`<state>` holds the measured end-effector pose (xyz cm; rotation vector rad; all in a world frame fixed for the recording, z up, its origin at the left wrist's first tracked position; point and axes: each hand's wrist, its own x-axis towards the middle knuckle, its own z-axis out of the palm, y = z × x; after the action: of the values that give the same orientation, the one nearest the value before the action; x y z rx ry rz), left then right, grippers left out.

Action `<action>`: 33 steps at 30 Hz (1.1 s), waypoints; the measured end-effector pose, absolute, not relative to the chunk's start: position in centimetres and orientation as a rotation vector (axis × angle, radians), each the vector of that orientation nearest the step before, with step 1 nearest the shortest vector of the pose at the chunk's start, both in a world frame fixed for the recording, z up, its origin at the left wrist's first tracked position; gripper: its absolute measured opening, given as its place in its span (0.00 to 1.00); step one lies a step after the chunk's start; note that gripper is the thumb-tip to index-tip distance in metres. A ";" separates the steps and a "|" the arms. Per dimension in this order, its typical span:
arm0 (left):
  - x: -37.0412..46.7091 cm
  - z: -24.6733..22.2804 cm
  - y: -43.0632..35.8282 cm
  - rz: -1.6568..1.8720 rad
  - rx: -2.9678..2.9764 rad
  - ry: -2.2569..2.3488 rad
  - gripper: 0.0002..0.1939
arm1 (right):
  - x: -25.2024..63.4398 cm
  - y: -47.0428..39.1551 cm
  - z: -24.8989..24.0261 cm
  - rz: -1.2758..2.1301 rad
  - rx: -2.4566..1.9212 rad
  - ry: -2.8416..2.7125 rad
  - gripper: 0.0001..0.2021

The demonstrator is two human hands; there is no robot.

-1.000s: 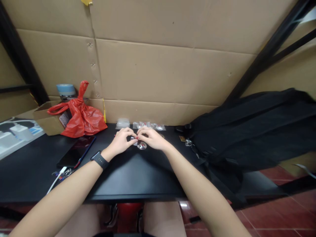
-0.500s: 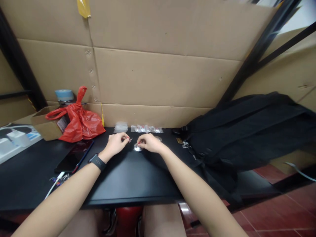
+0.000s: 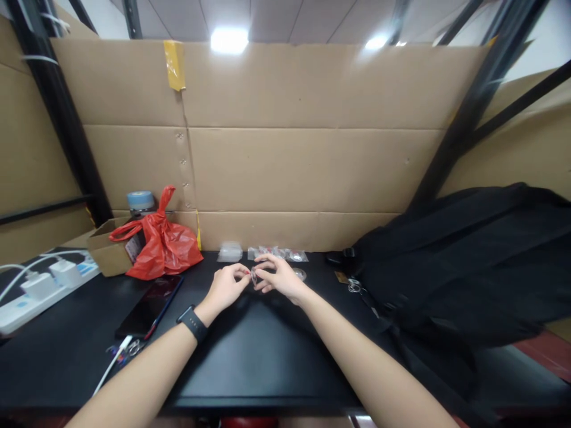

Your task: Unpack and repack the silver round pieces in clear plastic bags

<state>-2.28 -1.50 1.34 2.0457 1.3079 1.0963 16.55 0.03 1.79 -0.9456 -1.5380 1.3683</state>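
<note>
My left hand (image 3: 231, 284), with a dark watch on its wrist, pinches a small red-tinged piece too small to make out. Against it, my right hand (image 3: 277, 278) holds a small shiny round disc (image 3: 254, 276) on edge between thumb and fingers. Both hands meet just above the black table (image 3: 250, 351). Behind them lie a stack of clear plastic bags (image 3: 230, 252) and a row of bagged shiny discs (image 3: 296, 255). Another round piece (image 3: 300, 274) rests right beside my right hand.
At the left are a red plastic bag (image 3: 167, 248), a cardboard box (image 3: 109, 249), a phone (image 3: 149, 306), keys and a white power strip (image 3: 49, 292). A black backpack (image 3: 468, 267) fills the right side. A cardboard wall (image 3: 294, 172) stands behind.
The view has tilted up, showing ceiling lights. The shiny disc that lay flat on the table is now upright in my right hand, and both hands have come together.
</note>
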 end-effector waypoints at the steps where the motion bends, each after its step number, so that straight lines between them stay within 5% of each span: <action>1: -2.3 1.2 -1.4 1.094 2.049 1.309 0.08 | 16.6 0.0 1.9 1.381 -0.947 -1.540 0.19; 17: -8.1 0.6 3.5 0.808 2.607 1.778 0.16 | 19.3 2.1 2.4 0.843 -1.109 -1.721 0.22; 33: -1.9 2.4 -1.5 0.849 2.748 1.267 0.13 | 22.5 3.5 3.0 0.629 -1.157 -1.656 0.21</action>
<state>-1.93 -1.51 2.36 2.7475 1.2672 0.8486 22.47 3.51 3.03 -1.1571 -1.6560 0.6285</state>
